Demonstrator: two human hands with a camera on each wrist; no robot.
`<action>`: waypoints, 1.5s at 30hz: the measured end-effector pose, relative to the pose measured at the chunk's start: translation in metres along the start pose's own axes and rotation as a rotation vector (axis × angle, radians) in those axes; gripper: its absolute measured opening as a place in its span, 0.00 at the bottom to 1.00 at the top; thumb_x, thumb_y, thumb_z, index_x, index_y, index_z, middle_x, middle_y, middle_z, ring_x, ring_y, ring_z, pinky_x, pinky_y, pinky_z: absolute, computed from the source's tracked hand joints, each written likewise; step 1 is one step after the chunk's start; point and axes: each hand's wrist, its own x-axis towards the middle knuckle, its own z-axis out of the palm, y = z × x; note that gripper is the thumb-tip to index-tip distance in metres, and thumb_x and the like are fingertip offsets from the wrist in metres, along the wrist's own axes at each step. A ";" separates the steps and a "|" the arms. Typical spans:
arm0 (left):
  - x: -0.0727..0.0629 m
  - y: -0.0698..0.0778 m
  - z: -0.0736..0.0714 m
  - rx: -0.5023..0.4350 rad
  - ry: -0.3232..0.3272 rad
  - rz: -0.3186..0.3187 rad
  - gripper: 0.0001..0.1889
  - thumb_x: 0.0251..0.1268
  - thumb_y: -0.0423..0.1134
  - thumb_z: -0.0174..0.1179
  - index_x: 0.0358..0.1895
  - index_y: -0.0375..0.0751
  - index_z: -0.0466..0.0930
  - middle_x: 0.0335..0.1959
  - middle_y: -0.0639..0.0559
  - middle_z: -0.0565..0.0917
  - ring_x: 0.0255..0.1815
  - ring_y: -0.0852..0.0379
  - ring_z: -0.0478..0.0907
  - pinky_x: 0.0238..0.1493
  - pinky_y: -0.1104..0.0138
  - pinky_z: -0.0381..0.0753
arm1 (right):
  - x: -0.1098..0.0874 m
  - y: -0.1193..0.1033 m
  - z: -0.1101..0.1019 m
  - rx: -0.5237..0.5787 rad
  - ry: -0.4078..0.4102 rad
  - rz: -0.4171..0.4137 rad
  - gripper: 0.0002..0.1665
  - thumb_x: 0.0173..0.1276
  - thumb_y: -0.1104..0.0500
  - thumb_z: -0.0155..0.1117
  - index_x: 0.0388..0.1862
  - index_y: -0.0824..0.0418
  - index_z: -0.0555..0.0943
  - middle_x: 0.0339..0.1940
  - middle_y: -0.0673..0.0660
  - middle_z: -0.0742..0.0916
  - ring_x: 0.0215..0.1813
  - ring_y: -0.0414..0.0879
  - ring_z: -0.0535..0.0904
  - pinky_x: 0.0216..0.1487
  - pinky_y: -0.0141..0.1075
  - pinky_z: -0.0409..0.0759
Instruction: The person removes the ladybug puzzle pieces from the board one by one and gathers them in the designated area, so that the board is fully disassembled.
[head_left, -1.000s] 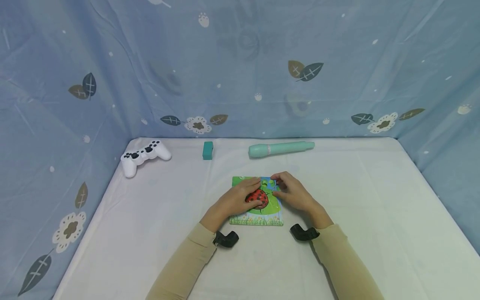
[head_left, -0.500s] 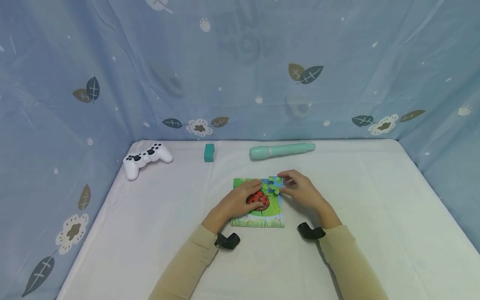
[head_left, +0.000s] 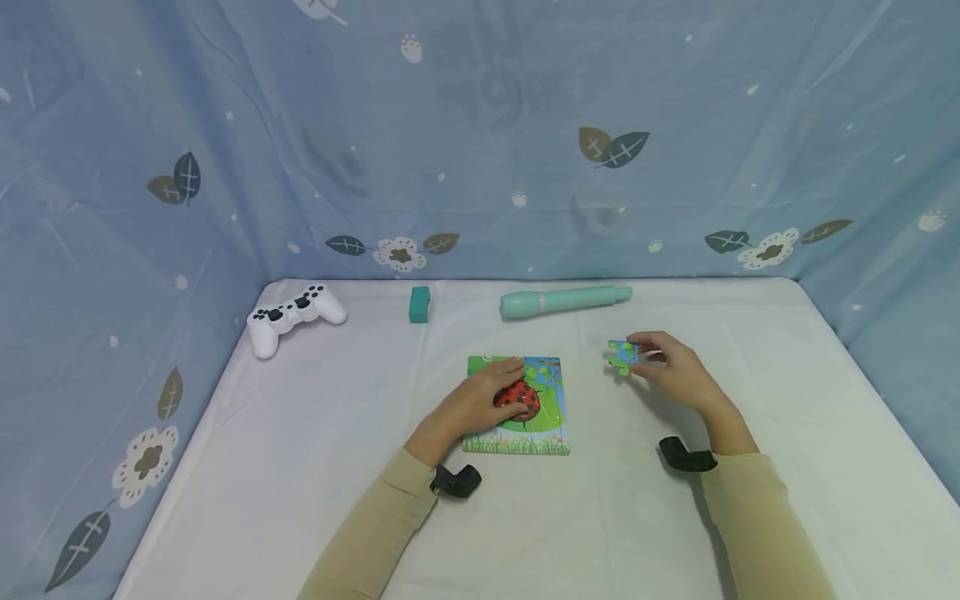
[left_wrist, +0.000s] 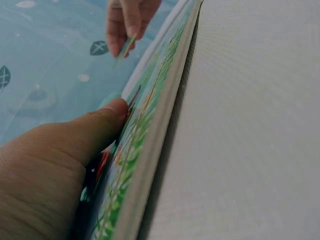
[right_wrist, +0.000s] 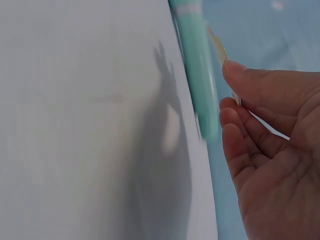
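A square ladybug jigsaw puzzle (head_left: 543,421) lies flat on the white table in the head view. My left hand (head_left: 480,402) rests across its left and middle part, the fingers extended and covering some of the ladybug. The left wrist view shows that thumb (left_wrist: 102,125) against the picture face, near the grassy border. To the right of the board, my right hand (head_left: 678,371) pinches a blue-and-green puzzle piece (head_left: 621,354) between thumb and fingers. The right wrist view shows this piece (right_wrist: 218,47) nearly edge-on, held above the tabletop, with a hand shadow below.
Behind the puzzle lies a mint-green wand-shaped object (head_left: 566,301). A small teal block (head_left: 419,305) stands at the back, and a white game controller (head_left: 296,318) lies at the back left. Blue patterned cloth (head_left: 480,167) hangs around the table's far and side edges.
My right hand has lifted the puzzle piece off the board's upper right corner and carried it to the right. The left hand has stayed on the puzzle.
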 end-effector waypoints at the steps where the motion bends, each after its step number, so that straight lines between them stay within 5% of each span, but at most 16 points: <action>1: 0.000 0.000 0.000 -0.001 0.002 0.002 0.35 0.64 0.53 0.59 0.68 0.36 0.66 0.72 0.47 0.64 0.73 0.51 0.59 0.71 0.59 0.65 | -0.002 0.004 -0.005 -0.005 0.005 0.012 0.27 0.69 0.57 0.60 0.64 0.66 0.69 0.58 0.67 0.76 0.58 0.63 0.73 0.59 0.55 0.73; 8: 0.000 0.000 0.000 0.001 0.008 0.016 0.34 0.64 0.53 0.59 0.68 0.36 0.66 0.72 0.46 0.64 0.73 0.50 0.60 0.70 0.59 0.66 | -0.020 0.032 -0.041 -0.051 0.001 0.121 0.30 0.71 0.54 0.58 0.66 0.67 0.67 0.64 0.71 0.71 0.64 0.68 0.68 0.59 0.59 0.71; 13: 0.000 0.000 0.000 0.008 0.006 0.014 0.34 0.64 0.53 0.59 0.68 0.36 0.66 0.72 0.46 0.64 0.73 0.50 0.60 0.70 0.59 0.66 | -0.030 0.051 -0.060 -0.109 0.005 0.167 0.31 0.71 0.52 0.57 0.67 0.67 0.66 0.65 0.71 0.71 0.64 0.67 0.68 0.53 0.36 0.76; 18: 0.000 -0.001 0.001 0.006 0.006 0.015 0.34 0.64 0.53 0.59 0.68 0.36 0.66 0.72 0.46 0.64 0.73 0.50 0.59 0.70 0.59 0.66 | -0.038 0.069 -0.072 -0.123 -0.002 0.214 0.33 0.71 0.49 0.56 0.68 0.66 0.64 0.64 0.73 0.71 0.64 0.67 0.67 0.53 0.40 0.74; 20: 0.000 -0.001 0.001 0.002 0.010 0.019 0.34 0.64 0.53 0.60 0.68 0.36 0.66 0.71 0.46 0.64 0.73 0.50 0.60 0.70 0.59 0.66 | -0.040 0.074 -0.075 -0.132 -0.003 0.222 0.34 0.71 0.49 0.56 0.68 0.66 0.64 0.63 0.73 0.71 0.61 0.61 0.70 0.51 0.35 0.74; 22: 0.000 -0.002 0.001 0.002 0.011 0.023 0.35 0.63 0.53 0.60 0.68 0.36 0.66 0.71 0.46 0.64 0.73 0.50 0.60 0.70 0.59 0.66 | -0.042 0.079 -0.077 -0.142 -0.003 0.220 0.34 0.71 0.49 0.57 0.68 0.66 0.65 0.63 0.73 0.72 0.56 0.44 0.72 0.45 0.25 0.72; 26: -0.001 -0.003 0.002 0.009 0.013 0.029 0.35 0.64 0.53 0.59 0.68 0.36 0.65 0.71 0.46 0.64 0.73 0.50 0.60 0.70 0.59 0.67 | -0.044 0.083 -0.080 -0.132 -0.006 0.201 0.33 0.71 0.49 0.57 0.67 0.67 0.66 0.62 0.71 0.71 0.49 0.22 0.62 0.38 0.13 0.66; 31: -0.001 -0.004 0.003 0.010 0.013 0.031 0.35 0.64 0.53 0.60 0.68 0.36 0.65 0.72 0.46 0.64 0.73 0.50 0.60 0.70 0.59 0.67 | -0.043 0.085 -0.081 -0.125 -0.011 0.173 0.32 0.71 0.51 0.57 0.66 0.69 0.66 0.63 0.71 0.69 0.53 0.30 0.66 0.39 0.12 0.65; 37: -0.002 -0.004 0.003 0.010 0.013 0.026 0.35 0.63 0.53 0.60 0.69 0.37 0.65 0.72 0.46 0.64 0.73 0.49 0.59 0.70 0.59 0.66 | -0.043 0.089 -0.079 -0.113 0.006 0.151 0.30 0.71 0.53 0.57 0.65 0.69 0.67 0.63 0.69 0.69 0.46 0.14 0.57 0.39 0.11 0.63; 45: -0.001 -0.005 0.003 0.012 0.002 0.033 0.35 0.65 0.52 0.59 0.69 0.35 0.64 0.72 0.46 0.63 0.73 0.49 0.60 0.70 0.59 0.66 | -0.049 0.088 -0.081 -0.061 0.034 0.207 0.39 0.69 0.45 0.58 0.70 0.66 0.63 0.68 0.66 0.69 0.48 0.13 0.60 0.41 0.07 0.62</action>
